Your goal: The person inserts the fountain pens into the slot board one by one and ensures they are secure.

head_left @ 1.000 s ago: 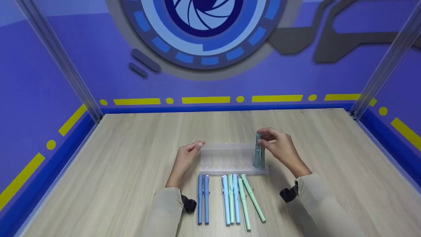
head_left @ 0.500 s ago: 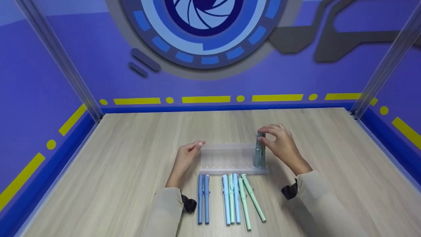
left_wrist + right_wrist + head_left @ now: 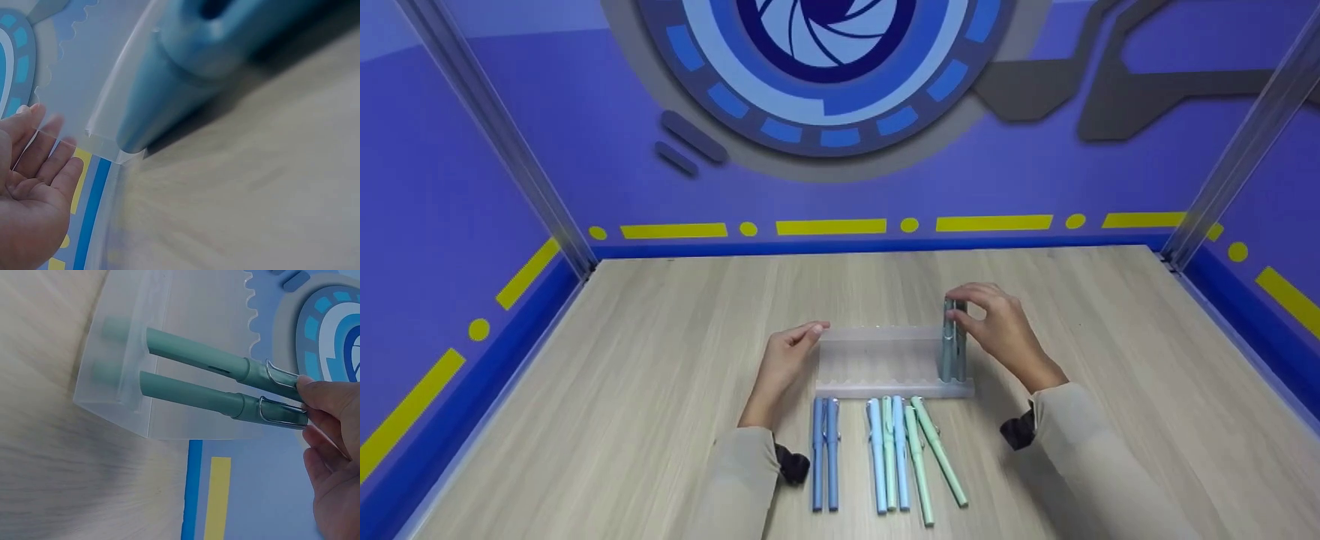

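A translucent pen rack (image 3: 877,360) with a notched edge stands on the table. My left hand (image 3: 786,364) pinches its upper left corner; in the left wrist view the fingers (image 3: 56,157) show partly through the clear plastic. At the rack's right end two dark green pens stand side by side in the slots. My right hand (image 3: 1001,330) holds the left pen (image 3: 197,357) by the top of its cap between thumb and fingers. The other green pen (image 3: 191,394) is beside it, close to the fingertips. Both have wire clips.
In front of the rack lie two dark blue pens (image 3: 825,457) on the left. Light blue pens (image 3: 877,457) and pale green pens (image 3: 939,454) lie further right, one slanting. Printed purple walls (image 3: 840,195) enclose the wooden table (image 3: 675,315).
My right hand has risen slightly at the tops of the green pens. The left hand and the pens lying on the table keep their places.
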The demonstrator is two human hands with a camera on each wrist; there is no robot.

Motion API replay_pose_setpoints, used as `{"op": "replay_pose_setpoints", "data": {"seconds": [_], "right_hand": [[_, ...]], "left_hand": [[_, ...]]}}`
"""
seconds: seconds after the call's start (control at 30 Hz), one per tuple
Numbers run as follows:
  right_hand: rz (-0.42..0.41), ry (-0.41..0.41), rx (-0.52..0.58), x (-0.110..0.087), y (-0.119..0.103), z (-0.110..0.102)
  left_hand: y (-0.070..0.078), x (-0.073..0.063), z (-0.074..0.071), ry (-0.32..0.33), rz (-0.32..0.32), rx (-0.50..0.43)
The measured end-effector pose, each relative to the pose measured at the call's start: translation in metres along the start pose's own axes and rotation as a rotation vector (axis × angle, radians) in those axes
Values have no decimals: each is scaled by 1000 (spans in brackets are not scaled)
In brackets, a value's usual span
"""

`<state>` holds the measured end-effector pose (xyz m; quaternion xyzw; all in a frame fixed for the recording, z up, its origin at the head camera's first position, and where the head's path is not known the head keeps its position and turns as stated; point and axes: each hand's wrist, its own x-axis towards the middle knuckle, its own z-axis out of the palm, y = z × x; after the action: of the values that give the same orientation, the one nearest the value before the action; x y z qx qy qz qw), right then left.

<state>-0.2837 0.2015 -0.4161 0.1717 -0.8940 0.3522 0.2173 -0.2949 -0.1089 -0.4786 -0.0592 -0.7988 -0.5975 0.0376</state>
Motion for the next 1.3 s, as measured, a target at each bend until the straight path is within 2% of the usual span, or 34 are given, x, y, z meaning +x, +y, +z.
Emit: {"op": "replay_pose_setpoints", "data": {"seconds": [0.3,0.63,0.97,1.3], "right_hand": [[19,-33,-10,2,-2,3],[10,-6,-7,2,1,6],[32,-34,-21,1,1,7],[18,-20,-26,-1,-2,6]], "left_hand": [[1,-1,-1,-7,-17,-15],[0,0,-2,-12,-6,-11],[-1,0,-2,-12,7,-22],[-2,-1,-2,-13,4,-17]]}}
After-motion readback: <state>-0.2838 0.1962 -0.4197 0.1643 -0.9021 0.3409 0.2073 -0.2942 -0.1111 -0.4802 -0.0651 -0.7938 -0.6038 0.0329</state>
